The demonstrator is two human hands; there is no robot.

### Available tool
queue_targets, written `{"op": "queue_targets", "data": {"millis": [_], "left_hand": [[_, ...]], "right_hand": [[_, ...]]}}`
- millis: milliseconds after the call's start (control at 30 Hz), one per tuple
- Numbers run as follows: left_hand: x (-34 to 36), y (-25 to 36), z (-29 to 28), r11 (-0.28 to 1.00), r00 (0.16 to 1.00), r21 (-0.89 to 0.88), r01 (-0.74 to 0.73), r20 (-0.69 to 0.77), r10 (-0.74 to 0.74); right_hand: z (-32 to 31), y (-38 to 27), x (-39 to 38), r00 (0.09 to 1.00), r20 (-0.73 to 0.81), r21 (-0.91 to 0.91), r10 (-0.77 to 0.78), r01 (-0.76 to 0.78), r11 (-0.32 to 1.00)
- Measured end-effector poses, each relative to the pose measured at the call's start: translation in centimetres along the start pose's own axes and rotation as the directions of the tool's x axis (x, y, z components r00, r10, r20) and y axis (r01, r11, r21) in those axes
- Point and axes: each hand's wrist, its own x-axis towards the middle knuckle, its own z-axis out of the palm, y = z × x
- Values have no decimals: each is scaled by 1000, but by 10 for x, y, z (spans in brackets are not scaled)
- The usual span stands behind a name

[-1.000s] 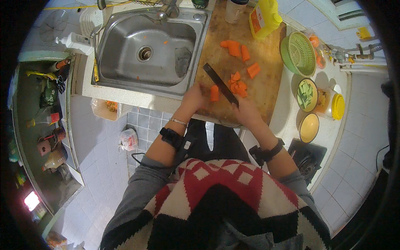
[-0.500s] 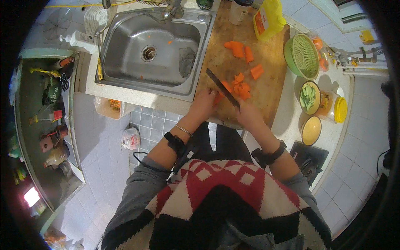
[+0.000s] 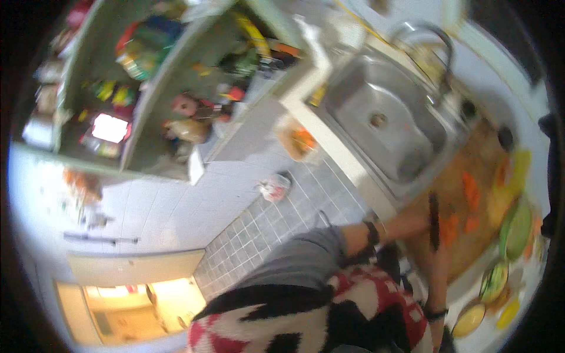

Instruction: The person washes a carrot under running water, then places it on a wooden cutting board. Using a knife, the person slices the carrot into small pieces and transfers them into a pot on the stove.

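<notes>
The picture is smeared by motion. My right hand [image 3: 438, 260] is closed round the handle of a dark-bladed knife [image 3: 434, 220], held over the wooden cutting board [image 3: 450, 176]. Close to the blade's left side is my left hand [image 3: 416, 223]; its fingers are too blurred to make out, and so is anything in them. Cut orange carrot pieces [image 3: 449, 229] lie just right of the knife, and more carrot chunks [image 3: 471, 191] lie farther back on the board.
A steel sink [image 3: 359, 117] adjoins the board's left. To the right stand a green basket [image 3: 515, 229], a bowl of green slices [image 3: 494, 281], a yellowish bowl [image 3: 469, 320] and a yellow jug [image 3: 520, 167]. Shelves with a bright screen [image 3: 110, 127] stand left; a plastic bag [image 3: 275, 187] sits on the floor.
The view has swung left, so the sink, board and both hands now appear farther right, and shelves and a lit doorway show at left. The knife stays in my right hand.
</notes>
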Motion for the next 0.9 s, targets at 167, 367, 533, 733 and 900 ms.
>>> {"op": "queue_targets", "data": {"millis": [167,367,533,733,900], "left_hand": [[2,16,-23,989,988,36,-145,-39,146],[-33,-2,-110,999,996,-29,-40,-86,37],[-123,-28,-220,985,865,80,151,-493,-92],[-275,-29,-351,821,489,156,550,-856,-165],[-366,-2,-402,698,271,195,689,-962,2]], "right_hand": [[-14,13,-6,1000,24,-431,-1,12,902],[-16,24,8,993,-22,-431,115,-113,895],[-15,5,24,999,-6,-381,45,-44,924],[-7,-11,35,1000,1,-326,-12,12,945],[4,-21,41,1000,0,-300,-23,22,954]]}}
